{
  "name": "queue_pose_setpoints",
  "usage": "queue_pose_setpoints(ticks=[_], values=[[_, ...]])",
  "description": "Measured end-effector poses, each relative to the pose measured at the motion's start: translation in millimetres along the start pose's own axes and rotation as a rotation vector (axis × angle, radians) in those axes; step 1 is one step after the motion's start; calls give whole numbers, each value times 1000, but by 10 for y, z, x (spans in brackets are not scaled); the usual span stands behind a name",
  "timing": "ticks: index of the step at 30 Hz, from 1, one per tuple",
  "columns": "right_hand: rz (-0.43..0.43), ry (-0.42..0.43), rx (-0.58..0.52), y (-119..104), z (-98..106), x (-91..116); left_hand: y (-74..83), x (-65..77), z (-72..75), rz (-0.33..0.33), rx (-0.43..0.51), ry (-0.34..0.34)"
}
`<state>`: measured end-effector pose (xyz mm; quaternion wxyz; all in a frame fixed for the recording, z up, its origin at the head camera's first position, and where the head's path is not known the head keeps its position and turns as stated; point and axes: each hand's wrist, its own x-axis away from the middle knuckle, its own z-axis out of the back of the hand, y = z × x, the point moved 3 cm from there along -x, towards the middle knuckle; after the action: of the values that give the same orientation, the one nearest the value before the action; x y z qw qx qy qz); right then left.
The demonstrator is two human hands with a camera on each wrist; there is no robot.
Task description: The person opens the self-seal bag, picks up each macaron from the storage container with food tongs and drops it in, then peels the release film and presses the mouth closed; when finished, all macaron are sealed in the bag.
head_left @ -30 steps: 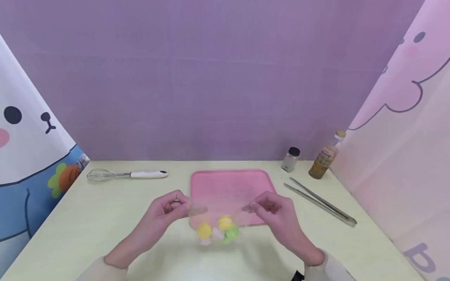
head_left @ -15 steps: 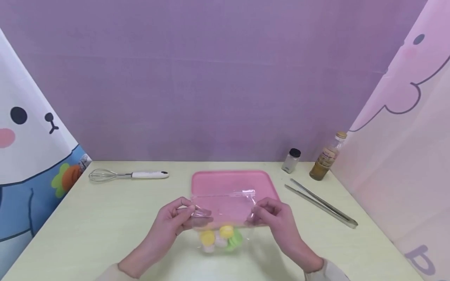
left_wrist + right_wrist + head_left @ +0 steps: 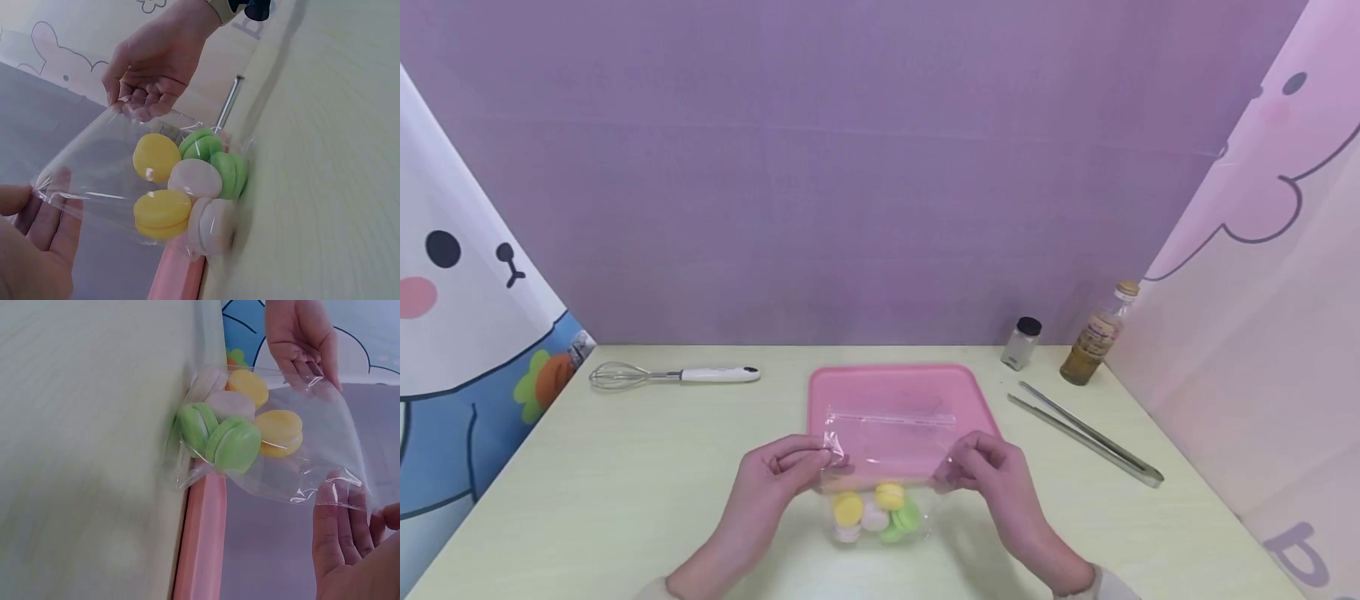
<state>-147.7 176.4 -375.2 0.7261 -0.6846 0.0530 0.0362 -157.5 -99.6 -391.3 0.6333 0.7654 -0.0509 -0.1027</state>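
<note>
A clear plastic zip bag (image 3: 887, 446) hangs between both hands, close over the table and in front of the pink tray. Several macarons lie bunched at its bottom: two yellow (image 3: 847, 508), two green (image 3: 231, 174) and two pale pink (image 3: 195, 179). My left hand (image 3: 769, 493) pinches the bag's left edge near the top between thumb and fingers. On the opposite edge, my right hand (image 3: 996, 482) pinches the plastic in the same way. Both wrist views show fingers spread behind the film, with the bag stretched between the two hands.
Behind the bag lies the pink tray (image 3: 887, 383). A whisk (image 3: 700, 374) is at the back left. To the right are metal tongs (image 3: 1086, 437), a small black-capped jar (image 3: 1021, 343) and a corked bottle (image 3: 1093, 337). A purple backdrop (image 3: 880, 208) rises behind the table.
The bag has come down slightly and steadied, and its zip strip now shows over the tray. My left hand has shifted right and lower; my right hand has dropped a little.
</note>
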Motion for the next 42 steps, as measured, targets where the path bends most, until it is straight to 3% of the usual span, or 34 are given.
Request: queue_pose_setpoints(ticks=[5,9,14,16,18,21,25,30,42], values=[[124,-13,-4,-90,51,-43,21,21,-33,-17,-19,4],[323,10,69,-282,79,-114,23,32,-37,-9,-14,22],[718,-23,363,-615,-109,-153,29,46,-29,-23,-21,24],[822,-62,490,-704,-265,-153,26,51,-26,-30,-22,25],[837,-135,588,-738,-424,-155,24,58,-27,-39,-21,27],[740,-240,688,-732,-625,-150,11,62,-40,-46,-16,22],[607,-307,680,-702,-789,-150,4,63,-71,-50,-14,12],[576,-293,591,-679,-878,-154,9,52,-94,-47,-22,22],[613,-216,552,-631,-929,-139,29,72,-89,-42,-17,-1]])
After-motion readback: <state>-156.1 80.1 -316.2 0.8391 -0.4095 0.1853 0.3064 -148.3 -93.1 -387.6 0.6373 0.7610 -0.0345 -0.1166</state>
